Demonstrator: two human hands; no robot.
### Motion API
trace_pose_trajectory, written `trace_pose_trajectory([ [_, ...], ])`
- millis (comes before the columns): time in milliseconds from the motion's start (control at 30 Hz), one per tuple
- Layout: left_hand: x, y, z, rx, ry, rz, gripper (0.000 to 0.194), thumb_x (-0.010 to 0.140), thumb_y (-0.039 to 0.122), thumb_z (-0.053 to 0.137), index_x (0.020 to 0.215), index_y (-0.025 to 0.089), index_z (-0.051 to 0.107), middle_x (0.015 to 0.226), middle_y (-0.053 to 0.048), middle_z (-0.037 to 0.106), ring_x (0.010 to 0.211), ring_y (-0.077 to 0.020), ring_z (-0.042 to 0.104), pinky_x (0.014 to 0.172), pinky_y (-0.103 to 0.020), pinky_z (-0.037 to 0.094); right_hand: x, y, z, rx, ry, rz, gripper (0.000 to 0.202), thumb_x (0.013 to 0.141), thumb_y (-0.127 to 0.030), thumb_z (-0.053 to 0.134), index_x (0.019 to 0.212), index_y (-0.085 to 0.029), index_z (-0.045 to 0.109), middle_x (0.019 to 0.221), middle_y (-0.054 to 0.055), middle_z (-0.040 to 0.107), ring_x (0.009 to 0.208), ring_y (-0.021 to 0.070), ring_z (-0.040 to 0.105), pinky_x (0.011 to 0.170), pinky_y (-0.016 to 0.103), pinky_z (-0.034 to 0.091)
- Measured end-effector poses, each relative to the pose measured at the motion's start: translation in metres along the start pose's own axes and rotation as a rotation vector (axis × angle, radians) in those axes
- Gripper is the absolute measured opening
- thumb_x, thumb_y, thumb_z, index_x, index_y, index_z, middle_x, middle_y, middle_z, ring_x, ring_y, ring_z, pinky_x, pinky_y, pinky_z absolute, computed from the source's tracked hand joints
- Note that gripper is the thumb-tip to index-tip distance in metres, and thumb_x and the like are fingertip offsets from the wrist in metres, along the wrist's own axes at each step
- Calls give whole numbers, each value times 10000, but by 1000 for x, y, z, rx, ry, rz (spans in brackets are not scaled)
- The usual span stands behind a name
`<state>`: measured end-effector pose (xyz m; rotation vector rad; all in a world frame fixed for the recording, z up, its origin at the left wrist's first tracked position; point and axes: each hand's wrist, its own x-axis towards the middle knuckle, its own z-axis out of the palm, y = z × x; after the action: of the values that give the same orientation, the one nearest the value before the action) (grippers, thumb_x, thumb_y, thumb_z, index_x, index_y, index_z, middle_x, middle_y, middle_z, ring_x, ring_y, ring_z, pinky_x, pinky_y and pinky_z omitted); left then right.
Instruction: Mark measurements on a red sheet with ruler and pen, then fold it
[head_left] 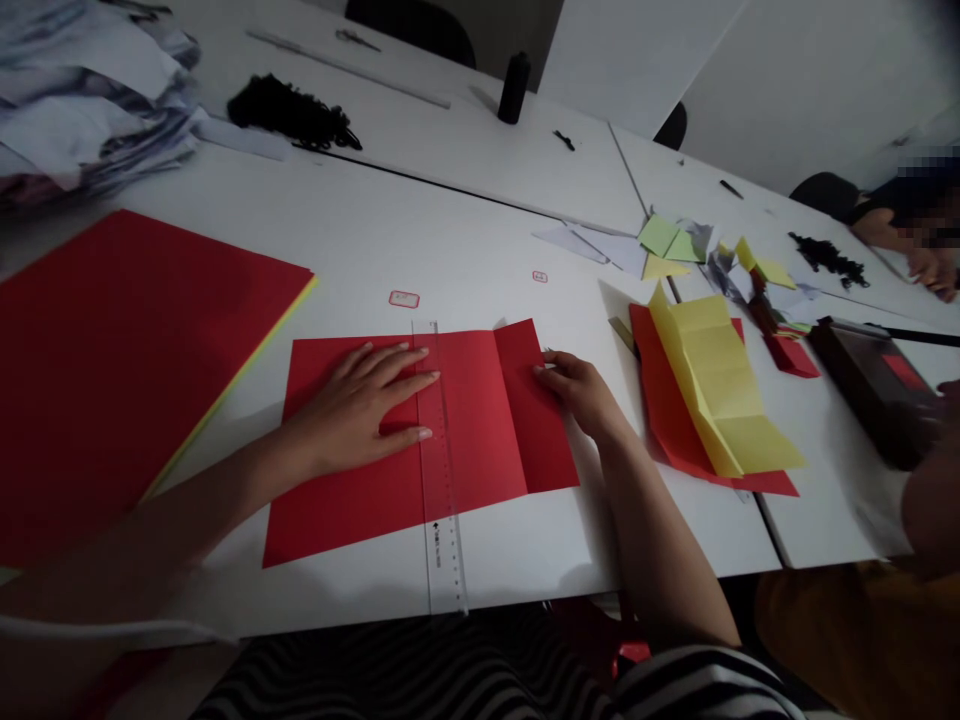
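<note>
A red sheet of paper (472,430) lies before me on the white table, with a crease near its right side and the flap beyond it raised a little. A clear plastic ruler (442,520) runs across the sheet from front to back, its near end past the paper's lower edge. My left hand (375,400) lies flat with fingers spread, pressing on the ruler and the paper. At the right edge of the flap, my right hand (574,385) pinches the paper between thumb and fingers.
A stack of large red and yellow sheets (150,350) lies left. Folded yellow paper (712,370) rests on red paper at right, near a dark paper trimmer (877,390). Black cord (292,112), a black bottle (514,90) and paper scraps lie farther back. Another person's hands (934,265) show far right.
</note>
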<state>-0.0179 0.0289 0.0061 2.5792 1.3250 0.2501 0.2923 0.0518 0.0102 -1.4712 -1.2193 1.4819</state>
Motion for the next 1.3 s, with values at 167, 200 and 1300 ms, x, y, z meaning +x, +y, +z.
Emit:
trace_pose_trajectory([
  [167,-1,0,-2,17,-28,-3,644,874,651,438,1423,316,412,1557,-8,269,1433,-268,215,1179,-501,111,0,0,1,19,-2,12,290,741,-419,693,959,-236,640,831,14,701,704,175,643,630,296,495],
  [200,-1,0,-2,20,-36,-5,647,877,654,432,1427,314,406,1560,-10,263,1436,-265,208,1179,-500,109,0,-1,1,25,-4,15,290,738,-418,697,956,-235,639,818,12,698,697,173,640,622,292,493],
  [1300,0,-1,-2,28,-38,1,648,870,662,432,1421,321,411,1549,-11,284,1427,-263,228,1177,-494,122,0,0,1,23,-15,-9,279,745,-420,690,952,-240,644,840,14,707,736,181,657,658,301,506],
])
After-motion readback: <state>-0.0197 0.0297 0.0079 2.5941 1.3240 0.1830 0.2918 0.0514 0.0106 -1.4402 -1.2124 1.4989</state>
